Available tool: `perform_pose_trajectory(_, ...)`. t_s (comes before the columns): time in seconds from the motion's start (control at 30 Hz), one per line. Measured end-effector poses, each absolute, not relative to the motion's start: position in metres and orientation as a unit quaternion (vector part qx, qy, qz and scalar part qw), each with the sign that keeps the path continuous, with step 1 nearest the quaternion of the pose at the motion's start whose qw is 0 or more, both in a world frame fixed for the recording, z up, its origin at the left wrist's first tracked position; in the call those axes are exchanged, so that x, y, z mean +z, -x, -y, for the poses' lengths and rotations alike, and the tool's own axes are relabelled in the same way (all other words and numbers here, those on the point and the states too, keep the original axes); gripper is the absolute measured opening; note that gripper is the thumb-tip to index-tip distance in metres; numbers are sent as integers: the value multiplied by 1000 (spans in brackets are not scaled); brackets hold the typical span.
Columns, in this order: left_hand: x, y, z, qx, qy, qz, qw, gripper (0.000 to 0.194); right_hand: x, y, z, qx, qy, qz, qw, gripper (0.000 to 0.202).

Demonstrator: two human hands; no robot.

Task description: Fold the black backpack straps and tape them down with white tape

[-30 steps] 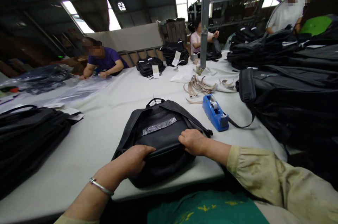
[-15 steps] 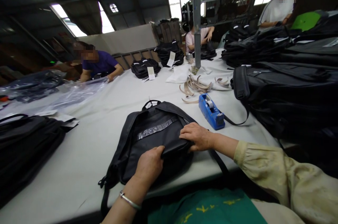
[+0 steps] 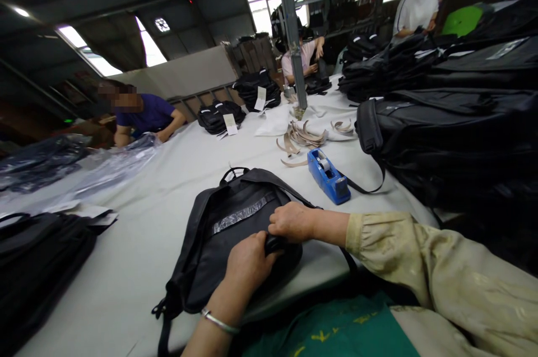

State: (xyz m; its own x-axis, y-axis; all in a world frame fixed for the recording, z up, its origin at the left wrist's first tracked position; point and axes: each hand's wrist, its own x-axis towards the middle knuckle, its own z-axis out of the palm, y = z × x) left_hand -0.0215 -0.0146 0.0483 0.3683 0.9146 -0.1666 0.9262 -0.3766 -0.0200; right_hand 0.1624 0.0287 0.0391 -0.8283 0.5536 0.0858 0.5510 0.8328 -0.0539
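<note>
A black backpack (image 3: 227,250) lies on the white-covered table, straps up, with a strip of clear plastic (image 3: 239,215) across its back panel. My left hand (image 3: 249,263) grips the backpack's lower right edge, thumb and fingers closed round the black material. Right beside it, my right hand (image 3: 290,221) is closed on the same edge, its fingertips pinching the fabric. A dark fold bulges between the two hands. Beyond my right hand stands a blue tape dispenser (image 3: 329,176).
Stacked black bags (image 3: 454,149) fill the right side. Another black bag (image 3: 42,262) lies at the left. Curved beige strips (image 3: 305,135) lie behind the dispenser, near a metal post (image 3: 290,32). Several people work around the table's far side.
My hands have come closer together on the backpack's edge, and the material between them is now bunched up. The whole view has shifted and tilted slightly.
</note>
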Motion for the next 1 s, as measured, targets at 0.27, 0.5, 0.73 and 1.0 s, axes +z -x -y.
perform_pose_trajectory(0.27,35,8,14,-47,-808,-587,0,20,7,-217,-27,234,379,841,307,78)
perform_pose_trajectory(0.5,33,15,14,-20,-799,-601,4,28,-27,-203,-5,430,549,677,236,24)
perform_pose_trajectory(0.73,39,16,14,5,-795,-606,1,28,-4,-199,-3,265,551,731,302,43)
perform_pose_trajectory(1.0,41,17,11,4,-790,-614,-4,27,-38,-182,70,47,341,879,331,40)
